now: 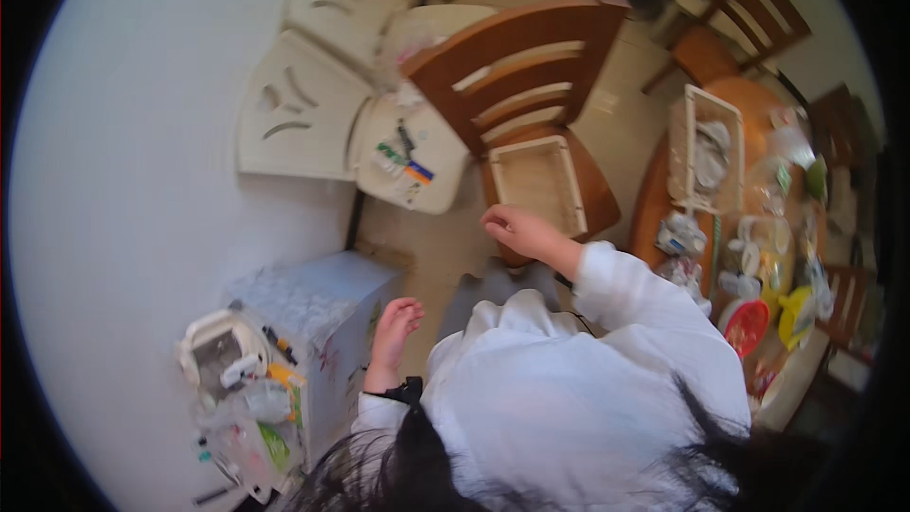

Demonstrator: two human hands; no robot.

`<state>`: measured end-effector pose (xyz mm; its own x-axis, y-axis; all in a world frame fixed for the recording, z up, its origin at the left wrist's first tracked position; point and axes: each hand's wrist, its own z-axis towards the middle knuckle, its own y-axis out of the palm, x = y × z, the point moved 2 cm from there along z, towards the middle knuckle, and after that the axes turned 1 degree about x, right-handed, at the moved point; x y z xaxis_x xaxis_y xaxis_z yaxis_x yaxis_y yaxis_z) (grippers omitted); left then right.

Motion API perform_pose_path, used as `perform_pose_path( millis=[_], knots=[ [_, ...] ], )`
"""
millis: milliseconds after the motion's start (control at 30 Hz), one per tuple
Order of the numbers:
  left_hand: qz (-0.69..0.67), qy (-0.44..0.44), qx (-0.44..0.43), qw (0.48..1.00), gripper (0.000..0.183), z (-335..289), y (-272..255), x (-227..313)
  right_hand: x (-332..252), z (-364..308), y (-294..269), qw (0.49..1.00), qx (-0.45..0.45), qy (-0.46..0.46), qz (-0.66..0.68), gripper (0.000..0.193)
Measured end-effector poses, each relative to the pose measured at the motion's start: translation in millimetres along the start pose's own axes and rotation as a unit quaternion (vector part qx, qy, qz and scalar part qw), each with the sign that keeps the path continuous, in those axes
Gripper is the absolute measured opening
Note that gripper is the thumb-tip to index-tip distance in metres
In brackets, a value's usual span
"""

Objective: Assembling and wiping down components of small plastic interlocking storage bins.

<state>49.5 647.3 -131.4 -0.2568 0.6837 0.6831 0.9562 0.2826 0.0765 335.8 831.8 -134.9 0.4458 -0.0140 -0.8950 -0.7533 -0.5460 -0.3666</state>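
Observation:
My right hand (519, 229) is held out in front of me, its fingers loosely bent and nothing visible in it. It is nearest to a shallow cream basket (578, 192) that rests on the seat of a brown wooden chair (602, 194). From this view the hand appears by the basket's near left corner; whether it touches is unclear. Lower and to the left, my left hand (396, 330) is raised with its fingers apart and curled, holding nothing. A dark band (408, 389) circles that wrist. Beside it stands a pale blue cabinet (346, 289).
White chairs (303, 118) line the wall; one seat holds small packets (406, 163). On the right, a wooden table (649, 228) carries a cream basket (692, 152), a red bowl (744, 325), a yellow bag (796, 318) and plastic bags. A cream container (194, 337) and bags sit by the cabinet.

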Motion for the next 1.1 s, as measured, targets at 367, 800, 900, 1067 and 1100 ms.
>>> perform_pose_path(
  millis=[367,800,900,1067,1100],
  knots=[
    [0.012,0.131,0.022,0.991,0.023,-46,-33,-4,-332,-134,-4,0.442,0.073,-0.894,0.003,0.023],
    [-0.235,0.132,0.252,0.929,0.019,-171,-145,-122,-392,-182,141,0.357,0.022,-0.91,0.21,0.012],
    [-0.249,0.169,0.265,0.916,0.019,-191,-183,-142,-406,-196,178,0.339,0.009,-0.917,0.211,0.018],
    [-0.309,0.186,0.304,0.882,0.019,-208,-247,-162,-437,-210,235,0.31,0.169,-0.895,0.271,0.025],
    [-0.351,0.187,0.322,0.859,0.019,-209,-261,-168,-439,-210,250,0.282,0.05,-0.923,0.257,0.028]
  ],
)
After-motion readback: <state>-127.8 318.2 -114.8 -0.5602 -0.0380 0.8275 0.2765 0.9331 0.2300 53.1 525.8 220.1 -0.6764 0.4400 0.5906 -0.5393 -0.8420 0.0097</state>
